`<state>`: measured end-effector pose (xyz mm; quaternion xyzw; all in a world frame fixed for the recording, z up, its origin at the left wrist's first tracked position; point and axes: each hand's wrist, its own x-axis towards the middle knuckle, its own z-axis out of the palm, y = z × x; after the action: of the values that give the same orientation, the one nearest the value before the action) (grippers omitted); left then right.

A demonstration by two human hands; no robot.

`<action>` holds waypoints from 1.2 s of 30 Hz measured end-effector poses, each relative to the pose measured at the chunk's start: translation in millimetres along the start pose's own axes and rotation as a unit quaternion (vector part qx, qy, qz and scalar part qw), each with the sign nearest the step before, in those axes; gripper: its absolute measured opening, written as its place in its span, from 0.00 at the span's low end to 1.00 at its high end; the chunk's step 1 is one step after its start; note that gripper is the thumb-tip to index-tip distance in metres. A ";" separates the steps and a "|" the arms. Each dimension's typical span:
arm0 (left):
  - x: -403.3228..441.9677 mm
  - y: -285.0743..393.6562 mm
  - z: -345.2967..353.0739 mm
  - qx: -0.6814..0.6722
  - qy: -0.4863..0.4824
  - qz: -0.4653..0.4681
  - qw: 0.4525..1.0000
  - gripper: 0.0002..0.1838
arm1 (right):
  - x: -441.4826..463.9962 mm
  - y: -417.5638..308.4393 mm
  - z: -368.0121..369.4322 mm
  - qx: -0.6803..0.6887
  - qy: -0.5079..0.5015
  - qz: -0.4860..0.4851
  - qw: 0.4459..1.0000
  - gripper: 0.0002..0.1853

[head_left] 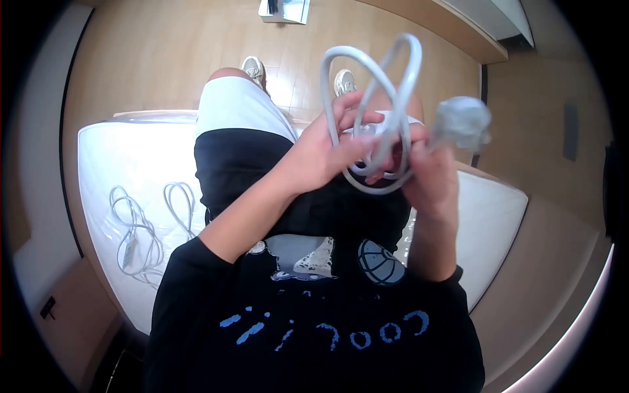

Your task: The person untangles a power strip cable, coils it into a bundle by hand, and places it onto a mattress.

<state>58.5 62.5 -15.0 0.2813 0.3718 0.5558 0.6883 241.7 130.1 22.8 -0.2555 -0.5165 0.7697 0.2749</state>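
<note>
A light grey cable [411,69] hangs in wide loops between my hands, over my lap. My left hand [327,147] has its fingers wrapped round the left side of the loops. On the right side, my right hand [432,167] is closed on the cable and blurred by motion. A pale grey bulky end piece [462,122] sticks out just beyond my right hand; blur hides its details. Part of the cable passes behind my fingers near the middle of the loops.
More grey cables [157,245] lie coiled on the white plastic-covered mattress [98,164] at my left. Two shoes [254,69] rest on the wooden floor [177,39]. A white object [293,12] stands on the floor at the top edge.
</note>
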 end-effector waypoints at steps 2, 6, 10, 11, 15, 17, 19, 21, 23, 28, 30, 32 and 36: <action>6.5 -4.4 -7.9 0.027 0.036 0.027 0.999 0.27 | 5.1 14.6 0.2 0.023 -0.030 -0.026 0.999 0.26; 2.3 1.1 -12.8 0.164 0.161 0.035 0.973 0.15 | 9.2 26.9 1.3 0.033 0.013 -0.031 0.999 0.25; 3.1 14.0 -27.8 0.562 0.227 0.295 0.739 0.14 | 22.5 36.4 2.9 0.070 0.179 -0.012 0.981 0.28; -0.7 21.0 -28.6 0.556 0.221 0.218 0.771 0.15 | 29.1 40.6 9.2 0.144 0.223 -0.017 0.964 0.29; 4.4 24.7 -22.9 0.556 0.195 -0.046 0.807 0.19 | 42.9 62.3 -0.1 0.308 0.191 0.024 0.932 0.31; 7.3 14.6 -27.9 0.585 0.210 -0.049 0.782 0.23 | 51.2 68.0 -6.6 0.287 0.177 0.046 0.940 0.31; 11.9 22.1 -35.1 0.538 0.155 -0.022 0.828 0.26 | 59.7 64.0 -12.5 0.268 0.169 0.084 0.945 0.28; 20.3 36.5 -42.6 0.488 0.082 -0.073 0.866 0.27 | 69.8 52.4 -16.6 0.192 0.166 0.076 0.964 0.26; 40.2 46.8 -50.8 0.455 0.081 -0.077 0.883 0.27 | 83.5 46.5 -23.2 0.126 0.147 0.048 0.980 0.27; 94.5 33.5 -83.0 0.215 0.127 -0.117 0.961 0.25 | 108.8 84.3 -54.5 0.224 0.028 0.063 0.972 0.28; 110.1 15.3 -98.3 0.239 0.131 -0.139 0.952 0.23 | 108.8 92.7 -60.2 0.265 0.022 0.082 0.961 0.30; 113.7 2.4 -92.5 0.261 0.167 -0.109 0.945 0.20 | 104.8 95.7 -55.2 0.216 0.088 0.106 0.967 0.32; 100.4 7.3 -72.3 0.195 0.244 0.013 0.950 0.16 | 110.3 90.5 -57.7 0.290 0.095 0.033 0.952 0.36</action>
<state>5.5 160.1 -70.0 0.2707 0.6258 0.5333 0.5006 187.1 215.0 -93.3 -0.2536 -0.2341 0.8669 0.3596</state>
